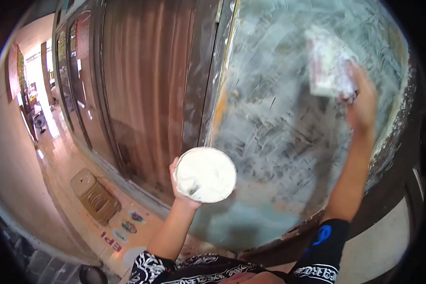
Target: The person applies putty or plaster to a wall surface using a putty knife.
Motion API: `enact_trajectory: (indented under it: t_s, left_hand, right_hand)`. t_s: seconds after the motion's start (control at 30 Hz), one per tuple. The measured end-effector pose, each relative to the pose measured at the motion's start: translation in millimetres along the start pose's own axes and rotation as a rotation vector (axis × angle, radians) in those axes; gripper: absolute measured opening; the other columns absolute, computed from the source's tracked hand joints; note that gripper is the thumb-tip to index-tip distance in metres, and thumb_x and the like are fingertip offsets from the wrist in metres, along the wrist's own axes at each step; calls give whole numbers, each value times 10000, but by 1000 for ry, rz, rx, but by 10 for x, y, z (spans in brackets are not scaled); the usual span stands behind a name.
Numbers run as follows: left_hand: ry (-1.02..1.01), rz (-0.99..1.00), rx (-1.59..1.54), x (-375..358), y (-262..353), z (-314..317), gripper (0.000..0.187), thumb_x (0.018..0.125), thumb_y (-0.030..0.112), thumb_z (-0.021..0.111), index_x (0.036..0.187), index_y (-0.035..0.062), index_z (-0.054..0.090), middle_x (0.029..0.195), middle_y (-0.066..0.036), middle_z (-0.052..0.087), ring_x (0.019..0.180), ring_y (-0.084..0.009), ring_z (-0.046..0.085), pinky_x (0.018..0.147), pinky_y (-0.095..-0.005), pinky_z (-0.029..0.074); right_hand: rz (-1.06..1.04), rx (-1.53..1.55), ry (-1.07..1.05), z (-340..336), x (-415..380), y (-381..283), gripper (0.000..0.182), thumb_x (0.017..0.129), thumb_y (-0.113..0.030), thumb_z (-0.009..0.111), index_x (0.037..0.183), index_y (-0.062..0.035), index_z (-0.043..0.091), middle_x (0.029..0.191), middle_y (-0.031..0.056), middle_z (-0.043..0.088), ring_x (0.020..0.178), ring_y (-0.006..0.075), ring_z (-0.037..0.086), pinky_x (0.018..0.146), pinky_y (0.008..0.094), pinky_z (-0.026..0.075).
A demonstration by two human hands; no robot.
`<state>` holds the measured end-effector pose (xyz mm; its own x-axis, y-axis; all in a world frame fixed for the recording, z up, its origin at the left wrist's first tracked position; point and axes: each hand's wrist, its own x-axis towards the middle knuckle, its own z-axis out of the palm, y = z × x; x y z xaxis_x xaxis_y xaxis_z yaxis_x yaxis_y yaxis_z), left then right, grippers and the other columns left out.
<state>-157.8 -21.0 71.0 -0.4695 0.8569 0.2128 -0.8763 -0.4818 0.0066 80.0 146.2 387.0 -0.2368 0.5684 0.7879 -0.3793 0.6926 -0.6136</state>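
Note:
A round container (pixel 212 173) of white paste rests in my left hand (pixel 175 182), whose fingers wrap its left side and underside. A small dark mark shows in the paste near the lower left rim. My right hand (pixel 362 102) is raised at the upper right and grips a wide, paste-smeared scraper (pixel 324 64), slightly blurred. The scraper's blade is at the grey wall (pixel 270 118), which carries whitish streaks and patches; whether it touches the surface is hard to tell.
Left of the wall stands a dark door frame (pixel 201 80) beside a brown curtain (pixel 146 85) behind glass. A brown plastic stool (pixel 95 196) is on the floor at the lower left, near a printed mat (pixel 128 227). A bright passage with a fan (pixel 39 122) lies beyond.

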Motion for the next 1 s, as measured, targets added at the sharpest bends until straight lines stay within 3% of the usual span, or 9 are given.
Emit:
enact_trajectory:
  t_s: [0.03, 0.07, 0.1, 0.13, 0.3, 0.47, 0.5, 0.8, 1.0]
  left_hand:
    - [-51, -42, 70, -34, -57, 14, 763, 917, 665, 402, 1409, 93, 514, 1433, -179, 517, 1228, -474, 530, 992, -732, 386]
    - [-108, -89, 137, -71, -120, 13, 764, 916, 669, 405, 1413, 99, 513, 1441, -178, 511, 1234, -468, 528, 998, -728, 383]
    - [-97, -88, 134, -102, -169, 3, 764, 916, 669, 405, 1413, 99, 513, 1441, -178, 511, 1234, -468, 528, 998, -728, 383]
    - [-143, -123, 123, -125, -203, 0, 765, 914, 671, 410, 1418, 105, 511, 1450, -177, 504, 1244, -467, 522, 995, -735, 377]
    - [19, -198, -128, -182, -297, -108, 781, 907, 675, 423, 1461, 126, 468, 1484, -169, 471, 1298, -482, 465, 961, -800, 334]
    - [-71, -190, 144, -298, -431, -203, 794, 903, 675, 437, 1469, 119, 455, 1504, -157, 451, 1304, -466, 467, 1020, -737, 348]
    - [-165, -205, 117, -357, -476, -117, 724, 946, 607, 384, 1429, 80, 498, 1427, -155, 536, 1267, -374, 542, 1080, -541, 412]
    - [-110, -240, -63, -649, -718, -299, 679, 948, 561, 401, 1401, 73, 533, 1385, -163, 575, 1236, -374, 571, 1068, -547, 427]
    - [-25, -241, -83, -941, -748, -379, 658, 943, 538, 420, 1381, 66, 554, 1377, -167, 582, 1226, -379, 577, 1061, -546, 433]
  right_hand:
    - [150, 152, -87, 22, -279, 404, 429, 1013, -195, 529, 1359, 57, 503, 1252, 147, 624, 1070, 164, 635, 846, 295, 535]
    - [56, -6, -127, 67, -583, 864, 451, 1004, -153, 527, 1379, 90, 467, 1262, 148, 616, 1165, 199, 601, 956, 342, 514]
    - [156, -26, -224, 184, -920, 1125, 446, 985, -126, 549, 1375, 78, 481, 1239, 140, 630, 1120, 187, 622, 943, 322, 517]
    - [467, 423, -343, 343, -1211, 1210, 378, 979, -96, 537, 1335, 31, 555, 1189, 111, 664, 1063, 153, 629, 954, 292, 487]
    - [770, 480, -458, 382, -1793, 1914, 347, 973, -80, 526, 1291, 53, 558, 1117, 90, 677, 976, 131, 659, 885, 272, 518]
    - [783, 446, -479, 312, -1898, 2085, 331, 980, -85, 538, 1282, 46, 564, 1098, 81, 683, 925, 117, 668, 839, 257, 535]
    - [781, 430, -484, 307, -1922, 2129, 326, 982, -78, 534, 1281, 45, 565, 1098, 82, 683, 928, 117, 667, 843, 260, 535]
    - [928, 514, -412, 466, -2213, 2522, 287, 974, -49, 527, 1237, 46, 590, 1062, 102, 687, 923, 155, 675, 828, 290, 544]
    - [1040, 440, -335, 651, -2551, 2813, 239, 994, -114, 505, 1187, -8, 599, 905, 69, 674, 684, 131, 625, 516, 278, 476]
